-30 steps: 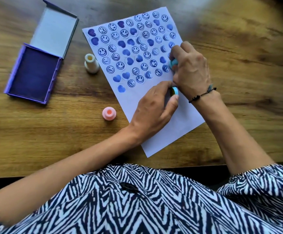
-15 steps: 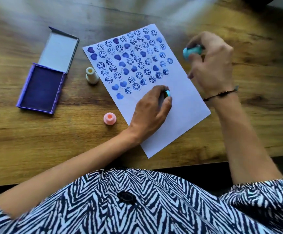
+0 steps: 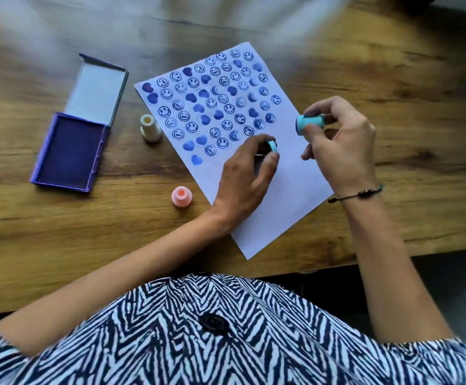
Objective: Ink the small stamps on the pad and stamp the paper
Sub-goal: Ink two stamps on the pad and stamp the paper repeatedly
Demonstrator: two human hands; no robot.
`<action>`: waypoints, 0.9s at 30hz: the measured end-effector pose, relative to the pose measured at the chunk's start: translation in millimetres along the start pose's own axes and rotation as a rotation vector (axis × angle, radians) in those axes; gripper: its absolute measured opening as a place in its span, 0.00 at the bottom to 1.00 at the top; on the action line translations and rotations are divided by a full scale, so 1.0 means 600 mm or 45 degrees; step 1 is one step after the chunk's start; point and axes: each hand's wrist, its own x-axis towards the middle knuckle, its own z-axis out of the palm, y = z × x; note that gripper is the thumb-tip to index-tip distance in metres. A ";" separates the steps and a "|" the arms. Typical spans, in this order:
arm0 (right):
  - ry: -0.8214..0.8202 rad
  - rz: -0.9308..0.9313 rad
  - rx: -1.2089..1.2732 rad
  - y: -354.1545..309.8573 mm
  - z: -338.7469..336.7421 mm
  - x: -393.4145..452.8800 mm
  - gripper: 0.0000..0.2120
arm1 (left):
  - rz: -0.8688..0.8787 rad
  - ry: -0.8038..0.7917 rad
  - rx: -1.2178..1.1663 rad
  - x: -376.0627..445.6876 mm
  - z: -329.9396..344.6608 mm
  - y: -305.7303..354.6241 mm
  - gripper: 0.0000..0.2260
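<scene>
Pinching a teal stamp (image 3: 308,123) sideways in the right hand (image 3: 340,143), left hand (image 3: 247,176) gripping a second teal stamp (image 3: 272,146), both over the stamped paper (image 3: 293,176)

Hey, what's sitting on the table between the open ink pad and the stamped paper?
In the head view, a cream stamp stands upright on the bare wood between the ink pad and the paper. A pink stamp stands nearer the person.

Purple ink pad (image 3: 70,154); white paper (image 3: 290,184), blue prints.
</scene>
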 end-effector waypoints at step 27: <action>-0.403 0.000 0.776 -0.100 0.030 -0.093 0.10 | -0.088 0.246 -0.317 -0.063 -0.104 0.056 0.03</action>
